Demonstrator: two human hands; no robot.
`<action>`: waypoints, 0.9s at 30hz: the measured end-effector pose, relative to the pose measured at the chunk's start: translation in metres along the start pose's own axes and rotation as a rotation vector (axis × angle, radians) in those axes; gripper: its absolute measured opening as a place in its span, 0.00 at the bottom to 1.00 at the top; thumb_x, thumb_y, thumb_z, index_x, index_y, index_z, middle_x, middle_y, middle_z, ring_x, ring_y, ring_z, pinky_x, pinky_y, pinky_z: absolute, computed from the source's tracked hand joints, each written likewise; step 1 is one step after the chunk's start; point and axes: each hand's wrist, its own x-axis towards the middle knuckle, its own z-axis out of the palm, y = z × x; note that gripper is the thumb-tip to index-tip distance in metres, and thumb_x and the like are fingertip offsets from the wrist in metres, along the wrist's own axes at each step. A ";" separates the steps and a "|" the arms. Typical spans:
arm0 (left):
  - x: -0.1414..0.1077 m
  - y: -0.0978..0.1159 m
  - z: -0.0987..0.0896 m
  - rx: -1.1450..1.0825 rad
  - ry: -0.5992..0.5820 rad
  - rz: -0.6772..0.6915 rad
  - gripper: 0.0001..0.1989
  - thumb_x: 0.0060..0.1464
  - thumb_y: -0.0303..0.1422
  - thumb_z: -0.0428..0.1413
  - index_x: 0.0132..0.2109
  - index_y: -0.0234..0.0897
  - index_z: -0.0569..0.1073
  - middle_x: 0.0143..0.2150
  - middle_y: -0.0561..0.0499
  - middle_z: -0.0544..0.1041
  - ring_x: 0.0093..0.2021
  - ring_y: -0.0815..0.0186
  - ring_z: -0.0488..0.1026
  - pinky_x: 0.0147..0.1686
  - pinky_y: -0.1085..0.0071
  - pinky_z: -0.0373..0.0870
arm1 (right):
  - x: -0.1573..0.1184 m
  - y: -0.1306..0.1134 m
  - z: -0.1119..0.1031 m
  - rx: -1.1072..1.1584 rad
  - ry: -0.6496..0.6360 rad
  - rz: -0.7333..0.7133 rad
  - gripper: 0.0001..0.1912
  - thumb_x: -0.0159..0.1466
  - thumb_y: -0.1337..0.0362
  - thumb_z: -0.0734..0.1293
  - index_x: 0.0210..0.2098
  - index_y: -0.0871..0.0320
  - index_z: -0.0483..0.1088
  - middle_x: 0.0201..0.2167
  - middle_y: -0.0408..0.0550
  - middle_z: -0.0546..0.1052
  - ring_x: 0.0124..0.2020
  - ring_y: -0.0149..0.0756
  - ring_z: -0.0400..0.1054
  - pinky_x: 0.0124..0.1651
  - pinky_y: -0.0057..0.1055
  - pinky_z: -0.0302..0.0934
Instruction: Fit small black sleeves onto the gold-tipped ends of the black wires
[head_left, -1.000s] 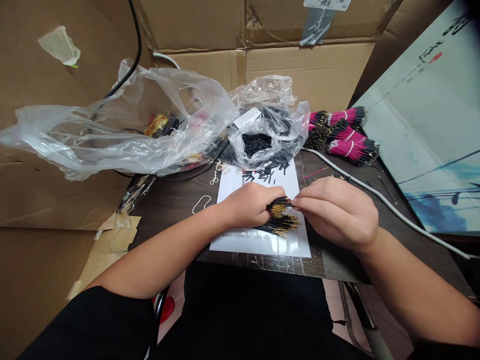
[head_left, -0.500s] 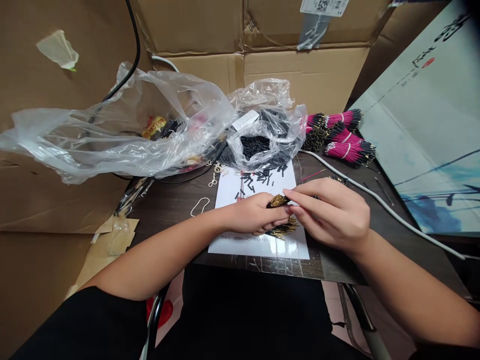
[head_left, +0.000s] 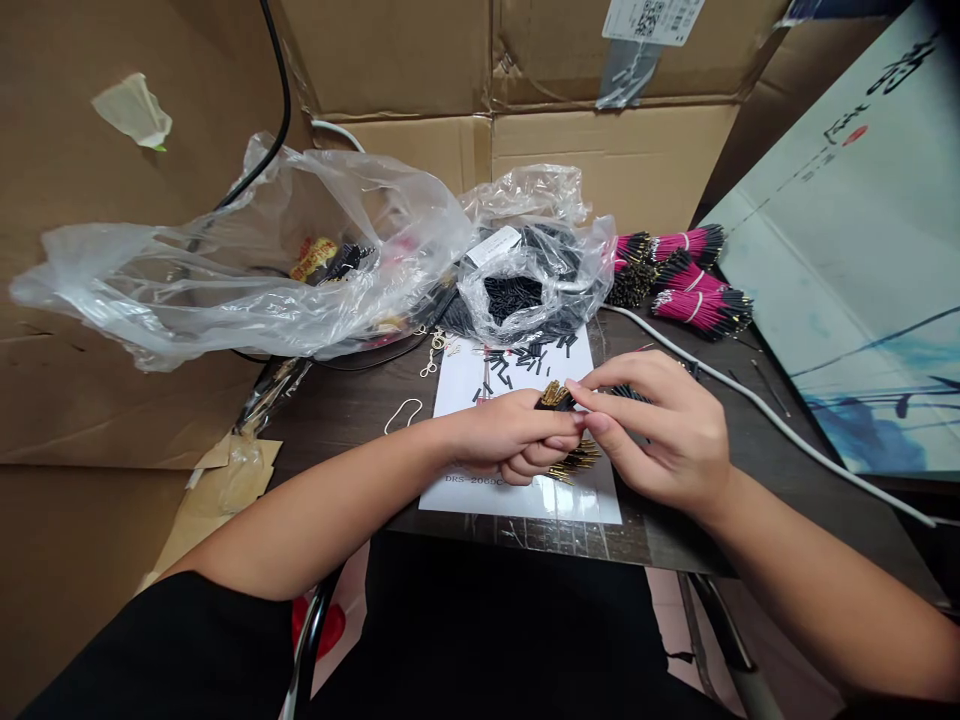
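Note:
My left hand [head_left: 499, 430] is closed around a bundle of wires [head_left: 556, 396] with gold metal tips and black sleeves; the tips stick up above the fist. My right hand [head_left: 664, 425] has thumb and index finger pinched together at the bundle's right side, touching it; what lies between these fingertips is too small to make out. Below my left fist, more gold-tipped wire ends [head_left: 574, 462] lie over a printed white sheet [head_left: 450, 500]. Loose black sleeves [head_left: 529, 357] are scattered on the sheet's upper part.
Behind the sheet stands an open plastic bag of black sleeves [head_left: 513, 296]. Pink wire bundles [head_left: 694, 305] lie at the back right, beside a white cable [head_left: 780, 415]. A large clear bag [head_left: 225, 290] covers the back left. A rubber band [head_left: 403, 412] lies left of the sheet.
The gold tips now stand more upright in my left fist. My right hand has shifted slightly left, still pinching beside the bundle. The camera view has moved a little.

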 end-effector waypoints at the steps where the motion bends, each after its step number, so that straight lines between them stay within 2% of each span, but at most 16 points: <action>1: 0.001 0.000 0.000 0.037 0.004 0.009 0.23 0.57 0.47 0.53 0.26 0.39 0.52 0.17 0.63 0.45 0.14 0.79 0.39 0.13 0.78 0.37 | 0.000 0.000 0.000 0.006 -0.004 -0.002 0.18 0.57 0.72 0.68 0.47 0.56 0.74 0.40 0.51 0.76 0.41 0.38 0.69 0.46 0.41 0.65; 3: 0.002 0.000 -0.002 0.184 0.044 0.077 0.23 0.58 0.48 0.51 0.25 0.39 0.52 0.17 0.62 0.47 0.14 0.78 0.43 0.14 0.77 0.41 | 0.001 0.000 -0.002 0.019 -0.011 -0.004 0.18 0.57 0.71 0.68 0.48 0.57 0.74 0.40 0.51 0.76 0.43 0.40 0.69 0.48 0.42 0.65; 4: 0.002 0.000 -0.003 0.313 0.102 0.153 0.22 0.59 0.47 0.49 0.25 0.39 0.52 0.17 0.61 0.48 0.15 0.77 0.45 0.15 0.76 0.45 | 0.002 0.001 -0.004 0.021 -0.008 0.006 0.18 0.58 0.70 0.67 0.48 0.57 0.73 0.41 0.51 0.76 0.44 0.40 0.69 0.49 0.43 0.65; 8: 0.001 -0.002 -0.012 1.141 0.445 0.562 0.17 0.62 0.38 0.47 0.26 0.36 0.59 0.19 0.57 0.58 0.20 0.74 0.58 0.24 0.74 0.56 | 0.005 0.013 -0.007 -0.082 0.072 0.143 0.18 0.60 0.69 0.66 0.50 0.55 0.71 0.44 0.51 0.76 0.45 0.41 0.69 0.50 0.43 0.63; 9: 0.000 -0.003 -0.014 1.342 0.479 0.622 0.14 0.61 0.36 0.47 0.28 0.36 0.63 0.20 0.57 0.61 0.21 0.73 0.60 0.25 0.73 0.57 | 0.004 0.018 -0.006 -0.135 0.078 0.174 0.16 0.61 0.69 0.66 0.49 0.55 0.71 0.42 0.50 0.76 0.44 0.40 0.69 0.50 0.42 0.62; 11: -0.001 -0.007 -0.018 1.574 0.519 0.732 0.09 0.59 0.33 0.48 0.31 0.37 0.67 0.20 0.56 0.66 0.22 0.71 0.65 0.25 0.73 0.58 | 0.002 0.029 -0.001 -0.237 -0.013 0.200 0.13 0.62 0.68 0.65 0.47 0.55 0.72 0.40 0.50 0.75 0.43 0.40 0.67 0.49 0.42 0.61; 16: 0.000 -0.011 -0.019 1.749 0.535 0.941 0.08 0.58 0.33 0.49 0.33 0.37 0.69 0.21 0.55 0.71 0.23 0.69 0.70 0.22 0.72 0.57 | -0.006 0.045 0.020 -0.387 -0.322 0.188 0.13 0.66 0.66 0.61 0.47 0.53 0.73 0.40 0.49 0.74 0.43 0.41 0.64 0.44 0.39 0.58; 20: -0.001 -0.011 -0.015 1.723 0.580 1.090 0.11 0.60 0.33 0.48 0.29 0.37 0.66 0.20 0.55 0.70 0.21 0.70 0.69 0.21 0.72 0.56 | 0.004 0.047 0.028 -0.487 -0.460 0.083 0.14 0.66 0.65 0.62 0.49 0.49 0.72 0.40 0.48 0.74 0.42 0.40 0.62 0.43 0.37 0.52; 23: -0.002 -0.011 -0.014 1.718 0.603 1.134 0.12 0.60 0.33 0.48 0.28 0.37 0.66 0.20 0.55 0.71 0.20 0.71 0.68 0.22 0.72 0.56 | 0.020 0.053 0.030 -0.574 -0.545 -0.021 0.12 0.65 0.64 0.62 0.46 0.51 0.73 0.37 0.49 0.74 0.39 0.40 0.61 0.41 0.36 0.48; 27: -0.003 -0.011 -0.016 1.734 0.572 1.127 0.07 0.57 0.31 0.49 0.31 0.37 0.69 0.22 0.55 0.73 0.22 0.70 0.70 0.23 0.72 0.58 | 0.038 0.065 0.032 -0.629 -0.666 -0.168 0.10 0.65 0.65 0.63 0.43 0.52 0.74 0.31 0.47 0.72 0.35 0.39 0.60 0.40 0.36 0.45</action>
